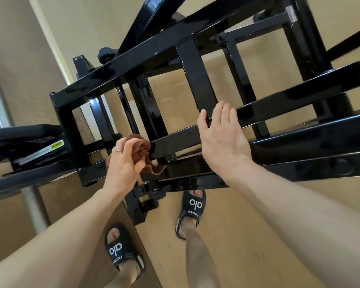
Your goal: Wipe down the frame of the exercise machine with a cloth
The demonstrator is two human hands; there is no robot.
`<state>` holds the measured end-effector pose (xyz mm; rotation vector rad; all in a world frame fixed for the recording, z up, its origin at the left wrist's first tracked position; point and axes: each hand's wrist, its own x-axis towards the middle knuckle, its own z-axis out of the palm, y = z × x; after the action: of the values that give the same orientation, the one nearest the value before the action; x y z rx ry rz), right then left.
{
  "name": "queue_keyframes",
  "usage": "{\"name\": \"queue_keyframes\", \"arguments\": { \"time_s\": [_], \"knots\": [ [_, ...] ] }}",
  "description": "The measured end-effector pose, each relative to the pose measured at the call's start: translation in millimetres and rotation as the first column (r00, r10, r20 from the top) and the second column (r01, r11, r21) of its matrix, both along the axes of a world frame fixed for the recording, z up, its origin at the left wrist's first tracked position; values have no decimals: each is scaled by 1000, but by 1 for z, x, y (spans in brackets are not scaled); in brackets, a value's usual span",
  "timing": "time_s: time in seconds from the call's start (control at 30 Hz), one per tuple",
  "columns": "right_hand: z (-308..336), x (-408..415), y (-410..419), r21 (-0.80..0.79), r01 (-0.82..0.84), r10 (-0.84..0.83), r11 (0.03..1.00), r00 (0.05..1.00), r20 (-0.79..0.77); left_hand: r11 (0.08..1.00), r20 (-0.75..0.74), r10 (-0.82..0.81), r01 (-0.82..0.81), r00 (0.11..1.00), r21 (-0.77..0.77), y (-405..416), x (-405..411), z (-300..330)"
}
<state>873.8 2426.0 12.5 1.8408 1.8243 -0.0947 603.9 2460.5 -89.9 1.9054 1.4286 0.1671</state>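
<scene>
While the left hand (pixel 124 163) pinches a crumpled brown cloth (pixel 142 151) against the end of a glossy black square-tube steel frame (pixel 195 140), the right hand (pixel 220 134) lies spread flat on the same crossbar, fingers over its top edge. Open gaps between the bars show tan floor (pixel 247 235). Two black slide sandals (pixel 192 212) stand just below the frame's near edge.
</scene>
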Motion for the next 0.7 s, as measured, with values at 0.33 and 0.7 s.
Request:
{"name": "queue_keyframes", "arguments": {
  "time_s": [0.33, 0.7],
  "knots": [
    [-45, -79, 20, 101, 201, -135, 974, 882, -451, 987, 116, -64, 45, 991, 155, -3, 47, -13],
    [-58, -88, 18, 128, 91, -71, 988, 987, -147, 990, -23, 129, -130, 991, -60, 14, -128, -32]
  ]
}}
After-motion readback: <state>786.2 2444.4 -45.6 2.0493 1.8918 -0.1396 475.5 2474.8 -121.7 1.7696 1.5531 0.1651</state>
